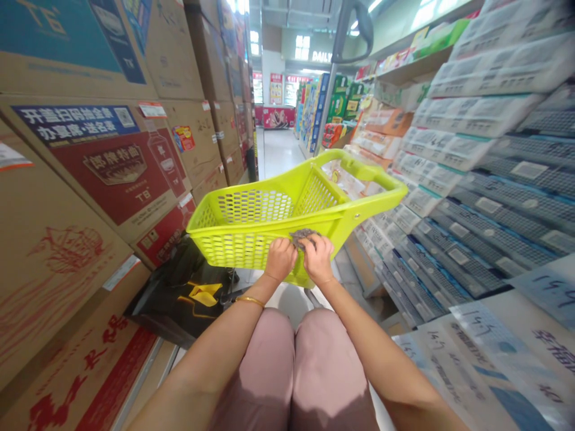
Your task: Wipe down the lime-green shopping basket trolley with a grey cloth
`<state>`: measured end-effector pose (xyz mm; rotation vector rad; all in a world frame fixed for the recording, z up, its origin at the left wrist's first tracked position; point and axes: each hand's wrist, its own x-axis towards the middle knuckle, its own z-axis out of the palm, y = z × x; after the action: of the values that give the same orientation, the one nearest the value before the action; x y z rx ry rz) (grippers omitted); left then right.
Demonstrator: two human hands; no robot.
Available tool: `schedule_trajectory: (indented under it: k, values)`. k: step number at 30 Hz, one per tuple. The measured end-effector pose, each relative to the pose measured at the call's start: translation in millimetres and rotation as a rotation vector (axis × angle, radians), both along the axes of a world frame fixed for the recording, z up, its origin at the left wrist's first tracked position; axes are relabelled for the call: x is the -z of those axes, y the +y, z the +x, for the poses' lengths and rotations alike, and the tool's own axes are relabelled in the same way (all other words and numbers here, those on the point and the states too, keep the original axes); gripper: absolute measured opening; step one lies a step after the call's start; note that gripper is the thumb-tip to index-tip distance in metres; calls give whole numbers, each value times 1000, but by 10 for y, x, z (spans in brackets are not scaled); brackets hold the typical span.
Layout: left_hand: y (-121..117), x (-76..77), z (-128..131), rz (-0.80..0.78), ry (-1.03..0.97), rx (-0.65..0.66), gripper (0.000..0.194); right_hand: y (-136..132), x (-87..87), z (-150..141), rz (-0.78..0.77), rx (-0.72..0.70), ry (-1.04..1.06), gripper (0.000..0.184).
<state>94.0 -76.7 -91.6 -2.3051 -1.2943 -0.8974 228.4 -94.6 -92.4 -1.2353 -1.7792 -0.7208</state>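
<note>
While pinching a grey cloth (299, 236) tight in the right hand (318, 258), touching it to the yellow-green basket (242, 229), under the near top edge. Curling the left hand (281, 259) closed beside it. Reading "DAILY" on the far sign (322, 57), "郎牌特曲" on a box (112, 173).

Right hand (318, 256) pressing grey cloth (303, 238); green basket (251, 230) alongside.

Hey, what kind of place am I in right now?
Probably a supermarket or wholesale store aisle: a green shopping cart stands before you, printed cartons are stacked on the left, and packaged goods with handwritten price-like signs line the right.
</note>
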Motion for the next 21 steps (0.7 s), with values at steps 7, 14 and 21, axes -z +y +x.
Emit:
schedule_trajectory:
  k: [7,14,21]
  values:
    - [20,19,-45,-4,0,53,25,157,-379,-192,175,39,-1,27]
    - [12,0,-84,35,-25,111,26,9,27,-65,-14,26,-56,24]
    - [3,5,-58,15,-51,88,28,-18,-141,-111,-40,32,-14,29]
